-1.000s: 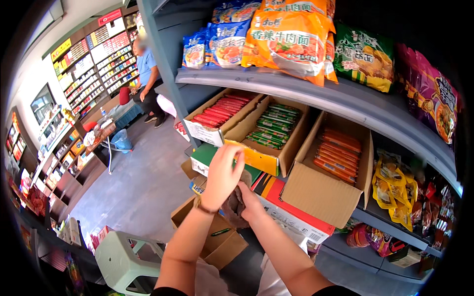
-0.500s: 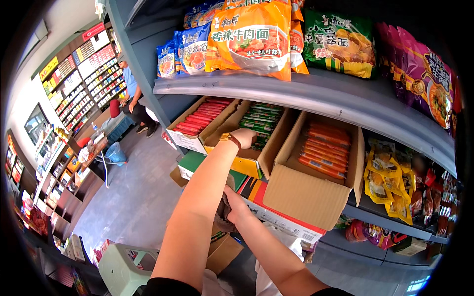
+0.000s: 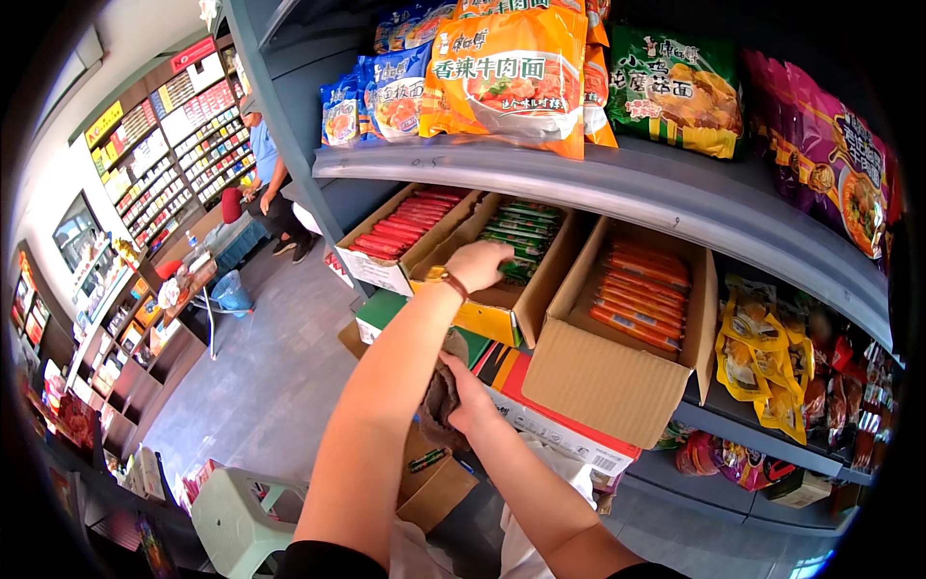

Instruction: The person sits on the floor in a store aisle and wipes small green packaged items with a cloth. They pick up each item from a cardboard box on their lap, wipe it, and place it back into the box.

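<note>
The left hand [image 3: 478, 265], grip unclear, reaches into a cardboard box [image 3: 487, 321] of glossy green sticks [image 3: 528, 229] toward the lower shelf's [image 3: 772, 451] left end, between boxed red sticks [image 3: 413, 224] and orange sticks [image 3: 642, 297], below a rounded upper shelf [image 3: 617, 196]. The right hand [image 3: 470, 396] clutches crumpled brown cloth [image 3: 439, 403].

The brown cloth [image 3: 440, 401] looks soft and fuzzy. The green sticks [image 3: 531, 228] are wrapped in shiny plastic. The open boxes [image 3: 603, 381] are dull cardboard. The grey shelf [image 3: 617, 185] looks like smooth metal.

sticks [image 3: 529, 224] in boxes [image 3: 600, 386] | noodle pkts [image 3: 506, 82] on shelf [image 3: 632, 203] abv | stool [image 3: 231, 516] l of ctn [image 3: 439, 494]
</note>
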A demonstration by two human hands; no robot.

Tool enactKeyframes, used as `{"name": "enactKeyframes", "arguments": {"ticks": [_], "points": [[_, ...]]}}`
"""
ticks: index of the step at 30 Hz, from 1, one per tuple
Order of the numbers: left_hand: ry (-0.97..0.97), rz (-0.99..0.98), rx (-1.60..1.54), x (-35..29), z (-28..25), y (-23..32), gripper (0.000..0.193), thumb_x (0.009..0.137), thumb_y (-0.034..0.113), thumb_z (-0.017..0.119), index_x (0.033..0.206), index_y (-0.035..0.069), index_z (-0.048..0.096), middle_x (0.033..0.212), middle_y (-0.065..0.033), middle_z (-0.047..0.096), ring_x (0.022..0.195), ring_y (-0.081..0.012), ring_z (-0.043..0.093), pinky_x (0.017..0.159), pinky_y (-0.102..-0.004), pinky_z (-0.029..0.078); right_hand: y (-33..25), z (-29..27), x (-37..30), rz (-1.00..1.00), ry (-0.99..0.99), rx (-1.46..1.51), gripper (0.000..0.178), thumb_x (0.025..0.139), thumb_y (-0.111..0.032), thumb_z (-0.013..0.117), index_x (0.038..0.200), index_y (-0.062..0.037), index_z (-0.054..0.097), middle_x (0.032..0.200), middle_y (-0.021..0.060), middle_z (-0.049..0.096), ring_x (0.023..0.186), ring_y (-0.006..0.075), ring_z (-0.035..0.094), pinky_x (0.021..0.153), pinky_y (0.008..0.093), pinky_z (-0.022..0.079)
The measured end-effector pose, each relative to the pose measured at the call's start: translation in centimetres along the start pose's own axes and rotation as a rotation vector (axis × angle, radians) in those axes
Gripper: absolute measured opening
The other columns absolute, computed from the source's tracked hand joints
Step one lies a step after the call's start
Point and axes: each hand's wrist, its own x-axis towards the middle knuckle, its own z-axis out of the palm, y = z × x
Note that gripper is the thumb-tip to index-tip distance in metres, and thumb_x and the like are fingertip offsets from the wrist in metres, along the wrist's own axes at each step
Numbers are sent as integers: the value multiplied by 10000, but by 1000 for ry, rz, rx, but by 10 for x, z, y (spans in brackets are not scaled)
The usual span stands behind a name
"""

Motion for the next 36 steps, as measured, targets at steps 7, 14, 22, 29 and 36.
{"name": "enactKeyframes", "arguments": {"ticks": [7,14,22,29,36], "points": [[871,-161,-478,-113,-52,30,194,770,22,668,901,4,526,925,-99,568,812,-191,563,736,-281,446,-8,11,-11,-98,-249,157,613,865,-564,453,1269,-103,453,1269,83,499,1172,267,453,1023,418,317],[930,-544,-954,-241,19,78,226,767,-60,655,899,8,484,1001,-85,539,884,-127,537,765,-225,437,8,18,-13,-54,-291,-17,499,901,-511,436,1242,-149,473,1193,51,535,1094,222,508,955,388,395],[772,-652,-966,-282,36,80,208,793,-94,591,953,7,505,944,-52,547,826,-93,551,731,-216,458,36,6,2,-221,-79,-355,348,827,-118,648,1136,-55,502,1060,59,571,963,176,563,790,310,474],[599,-810,-1429,-288,12,87,93,878,68,566,946,7,552,832,0,581,783,-85,565,699,-215,461,35,8,8,-303,-40,-357,352,832,-212,652,1112,-56,505,1026,60,573,920,188,574,764,331,482],[458,-813,-1652,-297,7,96,184,897,170,574,977,4,562,854,-38,610,748,-111,585,692,-238,486,22,11,7,-368,-31,-332,324,857,-356,599,1056,-114,521,957,39,586,875,175,577,752,323,487]]}}
